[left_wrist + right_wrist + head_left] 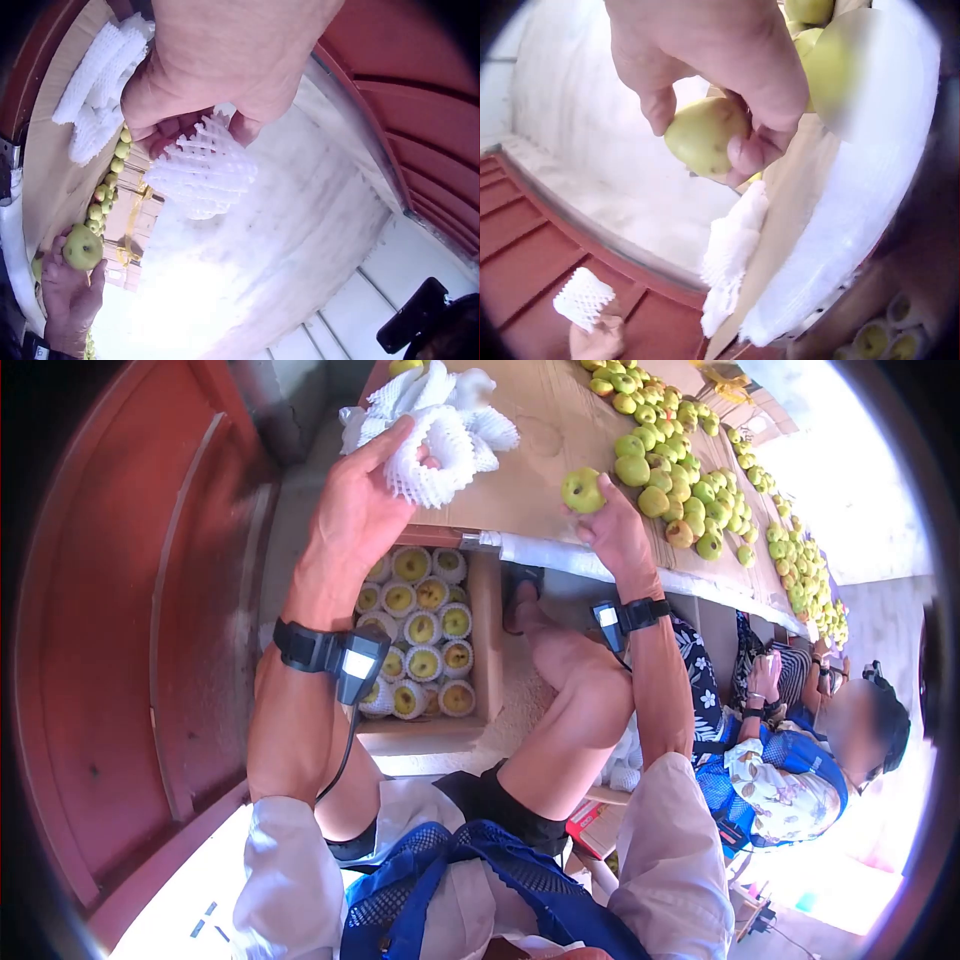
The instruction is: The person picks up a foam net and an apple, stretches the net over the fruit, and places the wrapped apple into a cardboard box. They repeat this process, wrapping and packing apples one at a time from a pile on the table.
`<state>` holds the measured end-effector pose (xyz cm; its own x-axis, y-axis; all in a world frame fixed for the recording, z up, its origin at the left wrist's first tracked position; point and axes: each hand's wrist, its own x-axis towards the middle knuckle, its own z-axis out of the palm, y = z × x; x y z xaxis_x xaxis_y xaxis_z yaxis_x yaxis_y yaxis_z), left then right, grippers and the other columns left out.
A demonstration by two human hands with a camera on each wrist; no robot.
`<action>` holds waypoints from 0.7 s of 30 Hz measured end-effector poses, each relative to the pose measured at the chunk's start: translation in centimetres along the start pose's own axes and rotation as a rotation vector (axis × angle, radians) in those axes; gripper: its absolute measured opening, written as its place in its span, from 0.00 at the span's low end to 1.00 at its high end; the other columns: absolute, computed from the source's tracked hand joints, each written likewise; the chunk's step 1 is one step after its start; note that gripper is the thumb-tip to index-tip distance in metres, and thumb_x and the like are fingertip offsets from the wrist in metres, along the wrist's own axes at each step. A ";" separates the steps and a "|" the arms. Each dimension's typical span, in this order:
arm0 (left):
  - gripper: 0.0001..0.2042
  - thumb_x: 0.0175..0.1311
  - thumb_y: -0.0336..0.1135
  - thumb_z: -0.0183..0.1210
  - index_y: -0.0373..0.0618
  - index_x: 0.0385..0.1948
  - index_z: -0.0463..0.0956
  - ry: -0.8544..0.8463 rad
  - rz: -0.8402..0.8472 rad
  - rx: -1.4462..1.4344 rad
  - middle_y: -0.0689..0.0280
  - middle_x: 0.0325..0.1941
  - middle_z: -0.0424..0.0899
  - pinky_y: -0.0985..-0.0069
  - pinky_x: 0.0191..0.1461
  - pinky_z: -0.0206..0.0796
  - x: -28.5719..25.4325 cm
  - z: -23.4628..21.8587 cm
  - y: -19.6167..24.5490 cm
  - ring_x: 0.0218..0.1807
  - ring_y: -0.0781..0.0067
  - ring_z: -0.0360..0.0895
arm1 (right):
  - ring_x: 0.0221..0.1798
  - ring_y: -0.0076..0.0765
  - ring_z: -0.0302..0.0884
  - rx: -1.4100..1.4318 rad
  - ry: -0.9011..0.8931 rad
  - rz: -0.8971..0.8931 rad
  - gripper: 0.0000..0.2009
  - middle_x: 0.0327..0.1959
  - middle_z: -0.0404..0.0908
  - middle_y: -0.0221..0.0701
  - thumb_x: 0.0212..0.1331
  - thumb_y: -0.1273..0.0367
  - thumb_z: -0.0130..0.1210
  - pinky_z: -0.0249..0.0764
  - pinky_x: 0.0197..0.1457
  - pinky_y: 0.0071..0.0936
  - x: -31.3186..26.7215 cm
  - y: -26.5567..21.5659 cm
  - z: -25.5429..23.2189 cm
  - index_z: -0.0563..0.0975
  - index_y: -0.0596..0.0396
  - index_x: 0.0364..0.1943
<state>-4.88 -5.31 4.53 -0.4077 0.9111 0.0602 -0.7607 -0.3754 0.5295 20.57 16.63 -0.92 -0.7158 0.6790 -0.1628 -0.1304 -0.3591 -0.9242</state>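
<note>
The left hand (362, 510) holds a white foam net sleeve (432, 457), its ring-shaped opening showing in the head view. In the left wrist view the fingers reach into or behind the sleeve (204, 174). More foam sleeves (490, 426) lie on the cardboard-covered table just beyond that hand. Over the table's near edge, the right hand (618, 538) grips a green apple (581, 491) between thumb and fingers; the right wrist view shows small dark spots on the apple (707, 136). Apple and sleeve are apart.
Many loose green apples (690, 485) lie along the cardboard-covered table (530, 420). Below its edge, a cardboard box (487, 640) holds rows of apples in foam sleeves. A red door (120, 640) stands at the left. Another person (790, 780) is at the right.
</note>
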 end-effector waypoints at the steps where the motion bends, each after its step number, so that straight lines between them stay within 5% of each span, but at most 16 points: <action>1: 0.17 0.73 0.34 0.57 0.33 0.57 0.73 0.015 0.014 -0.004 0.62 0.45 0.77 0.69 0.56 0.68 -0.3 0.8 0.1 0.45 0.71 0.72 | 0.41 0.34 0.79 -0.001 0.004 0.015 0.20 0.48 0.81 0.36 0.75 0.54 0.48 0.60 0.28 0.21 0.2 -0.1 0.2 0.72 0.56 0.55; 3: 0.17 0.73 0.34 0.57 0.34 0.57 0.73 0.049 0.043 -0.010 0.62 0.46 0.77 0.69 0.56 0.68 -1.1 2.4 0.2 0.46 0.70 0.72 | 0.39 0.34 0.78 0.089 -0.066 0.019 0.20 0.47 0.80 0.36 0.75 0.54 0.48 0.58 0.27 0.20 0.4 -0.1 0.6 0.72 0.57 0.56; 7: 0.17 0.73 0.33 0.56 0.35 0.59 0.72 -0.022 -0.025 -0.066 0.61 0.49 0.77 0.69 0.56 0.68 0.9 -2.1 0.2 0.48 0.69 0.72 | 0.37 0.33 0.77 0.134 -0.086 0.030 0.19 0.46 0.80 0.34 0.74 0.56 0.50 0.55 0.24 0.18 0.0 -0.2 2.4 0.71 0.58 0.56; 19: 0.18 0.73 0.31 0.56 0.34 0.61 0.71 -0.018 0.004 -0.051 0.59 0.57 0.78 0.69 0.57 0.68 1.2 -1.8 -0.1 0.52 0.69 0.74 | 0.29 0.18 0.69 -0.788 -0.050 0.194 0.19 0.34 0.78 0.24 0.68 0.56 0.57 0.59 0.27 0.17 1.2 -0.2 6.2 0.81 0.59 0.48; 21: 0.19 0.73 0.32 0.56 0.34 0.61 0.70 -0.019 -0.001 -0.048 0.59 0.57 0.78 0.69 0.58 0.68 1.3 -1.9 -0.1 0.52 0.69 0.73 | 0.29 0.19 0.68 -0.809 -0.034 0.084 0.20 0.32 0.77 0.23 0.68 0.55 0.58 0.61 0.29 0.17 1.9 1.0 5.4 0.82 0.59 0.51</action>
<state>-6.22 -4.42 2.95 -0.3971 0.9146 0.0760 -0.7849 -0.3814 0.4883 15.36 14.08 -0.33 -0.7232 0.6462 -0.2438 0.4512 0.1747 -0.8752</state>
